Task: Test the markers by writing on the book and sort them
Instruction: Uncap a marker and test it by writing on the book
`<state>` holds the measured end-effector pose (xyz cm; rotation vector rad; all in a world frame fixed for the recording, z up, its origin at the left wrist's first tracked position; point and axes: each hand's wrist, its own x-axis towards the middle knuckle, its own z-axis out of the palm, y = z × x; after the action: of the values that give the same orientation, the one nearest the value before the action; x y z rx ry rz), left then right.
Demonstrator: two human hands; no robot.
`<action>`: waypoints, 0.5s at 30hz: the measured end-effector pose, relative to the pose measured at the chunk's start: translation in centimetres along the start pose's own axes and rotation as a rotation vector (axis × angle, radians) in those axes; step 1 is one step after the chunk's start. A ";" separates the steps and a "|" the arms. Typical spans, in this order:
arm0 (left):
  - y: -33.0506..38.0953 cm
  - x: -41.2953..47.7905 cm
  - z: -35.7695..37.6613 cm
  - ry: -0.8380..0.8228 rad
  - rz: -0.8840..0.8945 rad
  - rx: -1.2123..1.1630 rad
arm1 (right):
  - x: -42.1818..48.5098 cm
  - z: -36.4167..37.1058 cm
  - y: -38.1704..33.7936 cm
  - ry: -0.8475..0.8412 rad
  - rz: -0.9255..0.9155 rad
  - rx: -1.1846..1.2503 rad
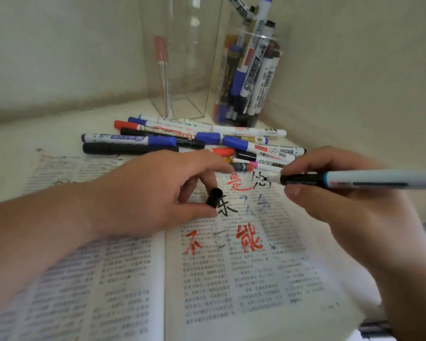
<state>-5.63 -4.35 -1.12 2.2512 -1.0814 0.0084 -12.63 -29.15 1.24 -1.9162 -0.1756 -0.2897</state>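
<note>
Black cap (214, 198) sits pinched in the left hand (143, 193), parked on the open book (231, 279) to stay handy, while the right hand (330, 193) grips the uncapped marker (354, 179) over the page, probably mid-test.

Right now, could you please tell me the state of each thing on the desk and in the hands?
Book, open, red, black and blue test marks on right page.
Marker, uncapped, gripped by right hand.
Cap, off, pinched by left hand.
Loose markers, lying piled beyond the book.
Left container, holding one red pen.
Right container, packed with standing markers.
</note>
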 end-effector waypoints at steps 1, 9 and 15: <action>0.1 0.1 0.0 -0.025 -0.032 -0.028 | 0.8 0.1 -0.8 -0.095 -0.020 0.090; 0.6 0.2 -0.2 -0.044 -0.119 -0.125 | 5.7 3.1 -2.9 -0.463 -0.079 0.000; 0.3 0.4 -0.3 -0.042 -0.158 -0.131 | 5.7 3.7 -1.9 -0.434 -0.120 -0.125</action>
<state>-5.57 -4.61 -0.62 2.2203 -0.8958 -0.1719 -7.21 -25.10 3.29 -2.0768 -0.5730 0.0420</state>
